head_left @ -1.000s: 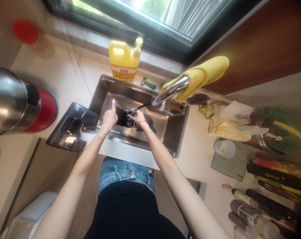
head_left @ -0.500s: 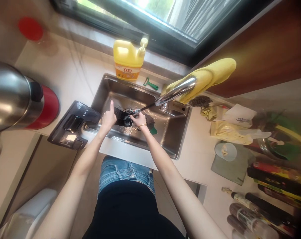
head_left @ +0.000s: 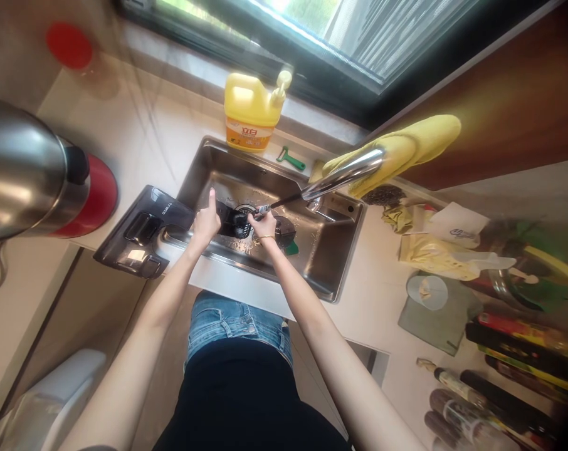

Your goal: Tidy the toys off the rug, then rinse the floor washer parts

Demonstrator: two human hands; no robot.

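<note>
In the head view my left hand [head_left: 206, 223] is over the left part of the sink, index finger stretched out and the other fingers curled at the end of a black plastic part [head_left: 226, 219]. The kind of part is unclear. My right hand [head_left: 266, 228] is closed around the pull-out tap head [head_left: 262, 211], whose hose runs up to the chrome spout [head_left: 350, 172]. Just left of this hand, a black piece with slots [head_left: 241, 224] sits over the drain area. A dark rounded piece [head_left: 286, 230] and something green [head_left: 291, 248] lie in the sink, partly hidden by my right hand.
The steel sink [head_left: 333, 266] is set in a pale counter. A dark glossy appliance tank [head_left: 138, 235] rests by its left edge. Behind stand a yellow detergent jug [head_left: 249, 113] and a green peeler [head_left: 291, 158]. Yellow cloth [head_left: 415, 144] drapes the spout; bags [head_left: 434, 254] lie right.
The whole view has shifted slightly, with the counter things sitting a little farther right. Both hands keep nearly the same places and grips over the sink.
</note>
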